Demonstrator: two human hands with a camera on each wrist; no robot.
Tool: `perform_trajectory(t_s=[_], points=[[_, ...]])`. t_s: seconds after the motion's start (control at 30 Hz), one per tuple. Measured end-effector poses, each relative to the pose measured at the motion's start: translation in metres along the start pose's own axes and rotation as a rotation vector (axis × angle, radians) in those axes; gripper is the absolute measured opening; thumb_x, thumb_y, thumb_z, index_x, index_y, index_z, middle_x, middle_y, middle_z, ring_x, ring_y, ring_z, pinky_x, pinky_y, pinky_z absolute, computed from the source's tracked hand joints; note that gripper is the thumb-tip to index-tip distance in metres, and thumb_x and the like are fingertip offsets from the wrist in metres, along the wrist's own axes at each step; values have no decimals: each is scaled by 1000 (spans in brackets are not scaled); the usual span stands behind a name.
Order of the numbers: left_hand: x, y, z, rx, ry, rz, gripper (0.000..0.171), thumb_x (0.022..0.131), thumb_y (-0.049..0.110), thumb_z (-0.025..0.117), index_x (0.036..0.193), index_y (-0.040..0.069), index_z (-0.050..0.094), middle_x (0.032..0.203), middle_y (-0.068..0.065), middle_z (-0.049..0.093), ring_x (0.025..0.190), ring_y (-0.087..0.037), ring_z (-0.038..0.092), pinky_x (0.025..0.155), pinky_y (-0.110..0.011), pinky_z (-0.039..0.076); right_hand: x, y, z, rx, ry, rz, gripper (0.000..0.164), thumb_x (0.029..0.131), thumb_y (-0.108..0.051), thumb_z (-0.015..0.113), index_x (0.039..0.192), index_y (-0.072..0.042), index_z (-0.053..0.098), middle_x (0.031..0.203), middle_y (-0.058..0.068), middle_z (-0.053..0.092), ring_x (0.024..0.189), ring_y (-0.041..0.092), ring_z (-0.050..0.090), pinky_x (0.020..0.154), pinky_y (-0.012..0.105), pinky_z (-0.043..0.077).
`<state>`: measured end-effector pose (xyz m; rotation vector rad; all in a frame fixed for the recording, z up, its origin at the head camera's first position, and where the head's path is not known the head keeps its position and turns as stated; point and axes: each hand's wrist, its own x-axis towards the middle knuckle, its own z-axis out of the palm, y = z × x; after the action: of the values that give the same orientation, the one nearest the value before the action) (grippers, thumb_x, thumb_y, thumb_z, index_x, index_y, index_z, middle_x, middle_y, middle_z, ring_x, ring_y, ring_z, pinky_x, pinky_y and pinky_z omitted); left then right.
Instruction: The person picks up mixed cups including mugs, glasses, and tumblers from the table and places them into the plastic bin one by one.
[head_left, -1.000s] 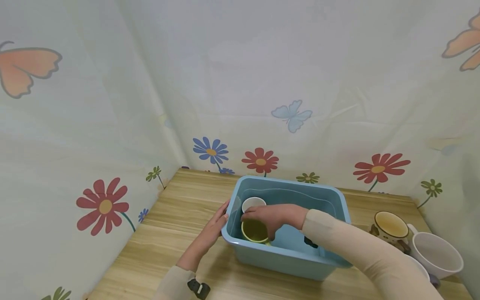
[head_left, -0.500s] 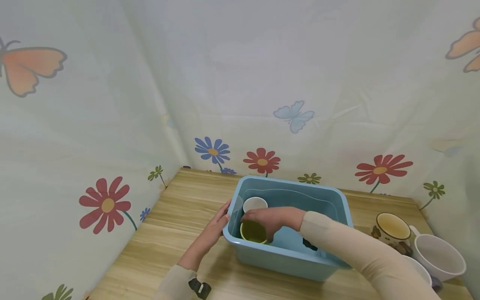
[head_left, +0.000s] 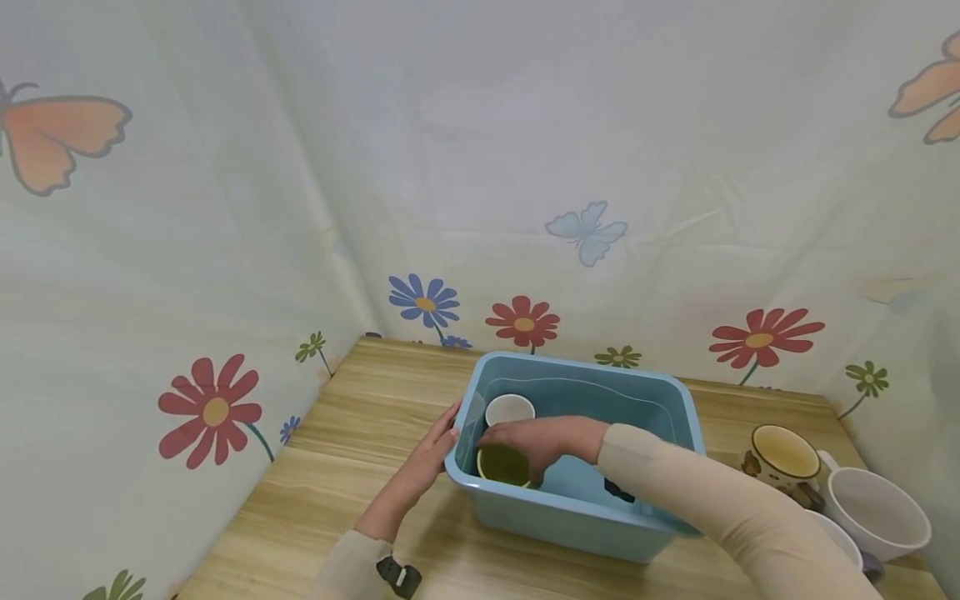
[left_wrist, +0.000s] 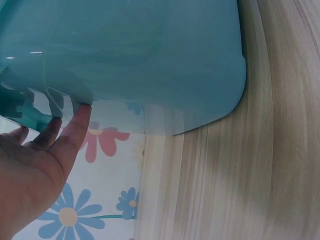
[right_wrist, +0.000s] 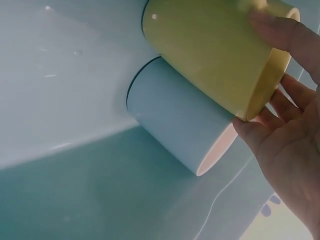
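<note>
Nearest, a dark wrist strap sits at the cuff of the left sleeve, while at the right the other sleeve partly covers a white cup on the wood-grained table. Just beyond that cup stands a wide white mug. In the middle is a blue tub; the left hand lies against the outside of its left wall, fingers extended, their tips touching the plastic. Inside, at the near left corner, is a yellow-green mug, and the right hand grips it by the rim, thumb on one side and fingers on the other (the right wrist view shows this best). Just beyond it, along the left wall, stands a small white tumbler; whether the two touch I cannot tell. Far right on the table is a cream mug with a dark rim. Farthest back hangs a pale cloth printed with flowers and butterflies.
</note>
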<state>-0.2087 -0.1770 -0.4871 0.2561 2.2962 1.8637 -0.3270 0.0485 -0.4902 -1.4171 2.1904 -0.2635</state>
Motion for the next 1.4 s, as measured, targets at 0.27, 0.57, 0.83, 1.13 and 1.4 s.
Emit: perform_trajectory(t_s=[0.27, 0.57, 0.83, 1.13, 1.4], points=[[-1, -1, -1, 10, -22, 11, 58, 111, 29, 31, 165, 12, 17, 170, -24, 18, 149, -52, 33, 110, -62, 46, -7, -5, -3, 67, -12, 31, 101, 74, -24, 93, 158, -28, 36, 159, -7, 44, 144, 16, 42, 121, 48, 40], [-1, -1, -1, 2, -20, 3, 59, 110, 29, 32, 165, 12, 18, 170, -25, 17, 149, -53, 32, 110, -64, 45, -30, -52, -27, 69, -50, 88, 94, 79, -18, 88, 158, -19, 37, 162, -1, 43, 147, 18, 40, 124, 44, 36], [0, -1, 0, 4, -11, 4, 59, 110, 28, 32, 165, 11, 18, 170, -26, 18, 149, -54, 33, 110, -65, 45, -22, -38, -18, 20, -45, 105, 101, 76, -19, 91, 159, -24, 35, 163, -2, 41, 148, 20, 40, 123, 47, 38], [0, 0, 1, 6, 0, 1, 58, 110, 28, 32, 164, 11, 19, 170, -26, 19, 148, -54, 33, 109, -66, 45, -5, -2, -1, -44, -55, 32, 108, 74, -28, 93, 161, -28, 29, 167, -2, 34, 152, 20, 36, 121, 47, 40], [0, 0, 0, 6, 4, 11, 58, 111, 28, 32, 164, 10, 19, 169, -26, 19, 147, -54, 34, 108, -64, 46, -37, -64, -41, 34, -100, 158, 97, 80, -20, 88, 160, -19, 33, 167, 2, 34, 150, 22, 36, 123, 48, 37]])
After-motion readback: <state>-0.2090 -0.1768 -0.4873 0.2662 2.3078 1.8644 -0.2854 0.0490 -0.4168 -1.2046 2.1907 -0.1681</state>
